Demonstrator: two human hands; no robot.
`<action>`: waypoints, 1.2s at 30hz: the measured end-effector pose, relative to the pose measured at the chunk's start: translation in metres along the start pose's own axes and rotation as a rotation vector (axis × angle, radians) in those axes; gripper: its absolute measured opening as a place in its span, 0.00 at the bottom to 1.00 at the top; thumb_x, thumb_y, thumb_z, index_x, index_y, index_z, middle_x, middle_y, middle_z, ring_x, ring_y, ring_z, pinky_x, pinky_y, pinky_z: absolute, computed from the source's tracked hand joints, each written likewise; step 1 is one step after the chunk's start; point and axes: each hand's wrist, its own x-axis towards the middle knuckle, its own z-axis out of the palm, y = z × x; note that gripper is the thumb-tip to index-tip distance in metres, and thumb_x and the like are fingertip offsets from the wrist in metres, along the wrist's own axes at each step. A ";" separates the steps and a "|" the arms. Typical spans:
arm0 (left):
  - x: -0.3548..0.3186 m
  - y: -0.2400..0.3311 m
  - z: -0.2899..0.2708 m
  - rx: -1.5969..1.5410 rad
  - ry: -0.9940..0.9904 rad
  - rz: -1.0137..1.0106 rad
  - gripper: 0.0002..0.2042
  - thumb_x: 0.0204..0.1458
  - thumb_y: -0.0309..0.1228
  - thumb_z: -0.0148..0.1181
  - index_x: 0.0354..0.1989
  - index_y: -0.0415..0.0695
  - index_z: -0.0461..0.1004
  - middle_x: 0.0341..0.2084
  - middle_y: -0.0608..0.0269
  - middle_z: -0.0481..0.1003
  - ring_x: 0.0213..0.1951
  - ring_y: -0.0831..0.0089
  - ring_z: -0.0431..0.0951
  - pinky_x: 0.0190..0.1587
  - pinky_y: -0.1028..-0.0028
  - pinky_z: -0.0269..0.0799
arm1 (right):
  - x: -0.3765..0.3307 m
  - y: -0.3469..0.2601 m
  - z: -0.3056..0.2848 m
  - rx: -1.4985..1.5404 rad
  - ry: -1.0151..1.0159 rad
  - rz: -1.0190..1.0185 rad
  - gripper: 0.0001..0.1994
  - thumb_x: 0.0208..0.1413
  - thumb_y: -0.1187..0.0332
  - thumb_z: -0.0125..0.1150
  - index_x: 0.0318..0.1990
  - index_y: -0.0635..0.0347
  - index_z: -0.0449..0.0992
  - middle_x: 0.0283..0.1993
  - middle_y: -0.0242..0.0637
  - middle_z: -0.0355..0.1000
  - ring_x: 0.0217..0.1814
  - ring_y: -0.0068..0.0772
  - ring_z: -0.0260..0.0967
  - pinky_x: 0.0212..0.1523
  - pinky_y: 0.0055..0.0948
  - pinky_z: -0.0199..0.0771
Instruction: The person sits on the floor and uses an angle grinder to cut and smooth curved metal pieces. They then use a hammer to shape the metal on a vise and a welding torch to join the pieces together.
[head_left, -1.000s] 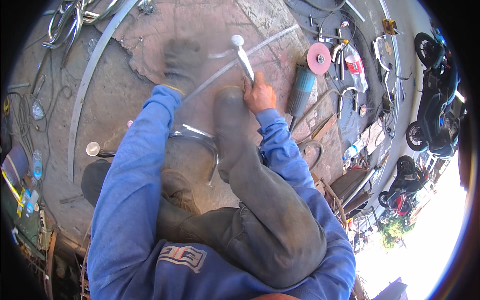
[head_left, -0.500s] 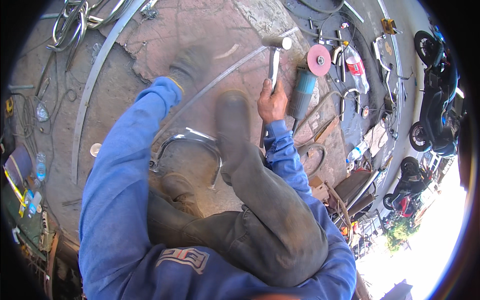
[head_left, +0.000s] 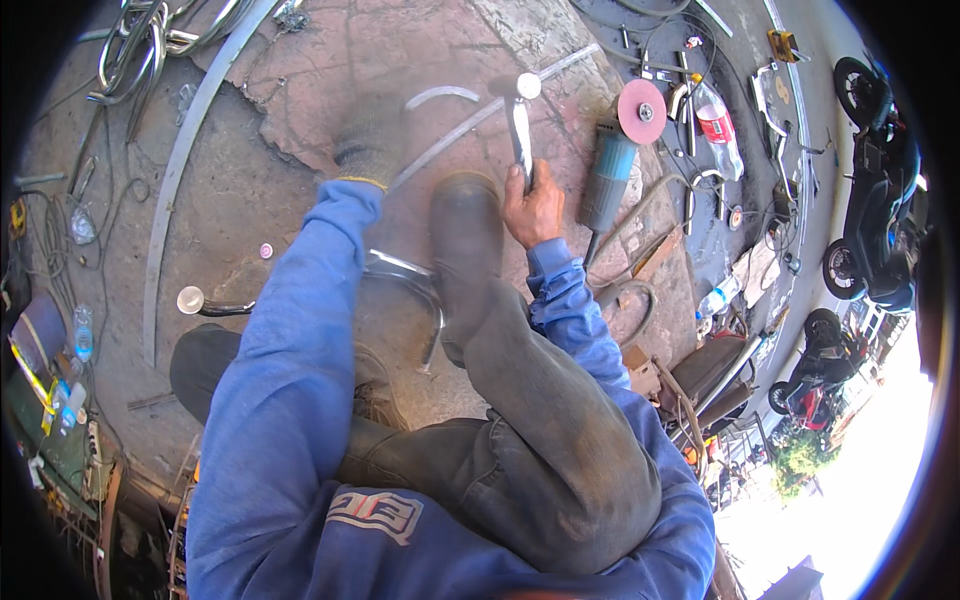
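Observation:
My right hand (head_left: 533,203) is wrapped round the handle of a hammer (head_left: 521,135), its head pointing away from me. To the left is my left hand (head_left: 372,140) in a dark knitted glove, low over the reddish slab (head_left: 310,90). Motion smears its fingers, so their position is unclear. Beside the glove lies a short curved metal strip (head_left: 442,92). A long flat metal bar (head_left: 450,146) runs slantwise past it, partly behind the hammer. Right of my right hand rests a teal angle grinder (head_left: 610,168) with a pink disc (head_left: 641,112).
Bent chrome tube (head_left: 400,263) lies by my boot (head_left: 466,220), partly hidden by my left arm. A long curved metal strip (head_left: 170,200) crosses the floor at left. Chrome tubes (head_left: 150,50) lie far left. Bottles (head_left: 717,130), cables and parked motorcycles (head_left: 880,190) are at right.
My right hand and the hammer have shifted slightly left. My left forearm has swung right, uncovering a small pink disc and a tube end on the floor. The short curved strip shows more fully.

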 end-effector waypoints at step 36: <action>0.031 0.020 -0.036 -0.233 -0.360 -0.328 0.23 0.49 0.47 0.61 0.47 0.42 0.78 0.50 0.46 0.74 0.52 0.52 0.75 0.56 0.59 0.68 | 0.031 -0.005 -0.007 -0.192 -0.084 -0.288 0.13 0.59 0.60 0.57 0.39 0.58 0.64 0.25 0.56 0.72 0.27 0.64 0.72 0.27 0.53 0.70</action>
